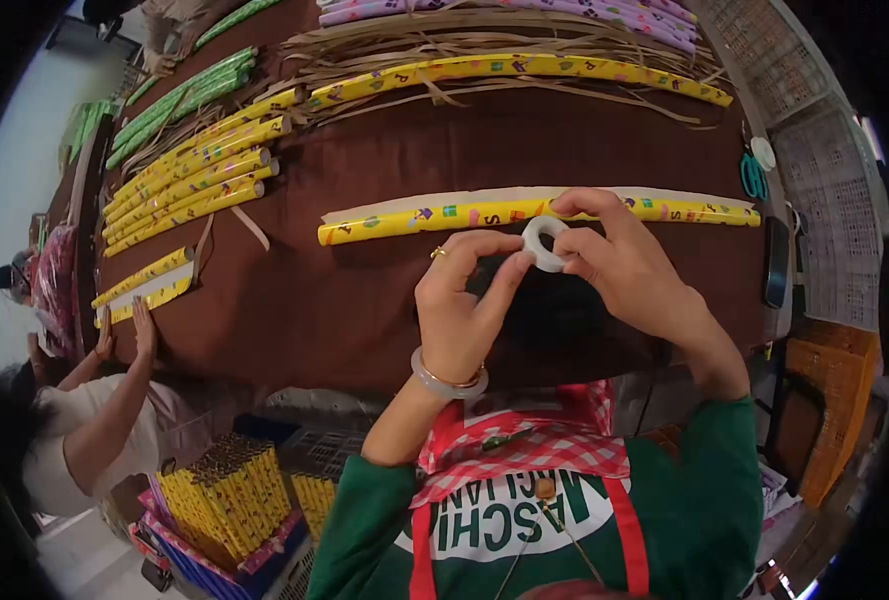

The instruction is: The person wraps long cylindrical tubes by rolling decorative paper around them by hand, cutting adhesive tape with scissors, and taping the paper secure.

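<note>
Above the brown tablecloth, my left hand (464, 300) pinches the left side of a white tape roll (544, 244) between thumb and index finger. My right hand (629, 265) holds the same roll from its right side, fingers closed around the edge. Just beyond the tape roll lies a long yellow patterned paper roll (404, 222), stretched from left to right. A pale paper edge (414, 204) shows along its far side. The right hand's raised index finger is over the paper roll; whether it touches is unclear.
Yellow rolls (194, 175), green rolls (184, 105) and brown strips (384, 45) lie farther back. A co-worker's hands (144, 325) press paper at the left. Teal scissors (753, 177) and a phone (776, 262) are at the right edge. A blue crate (234, 580) of rolls stands below.
</note>
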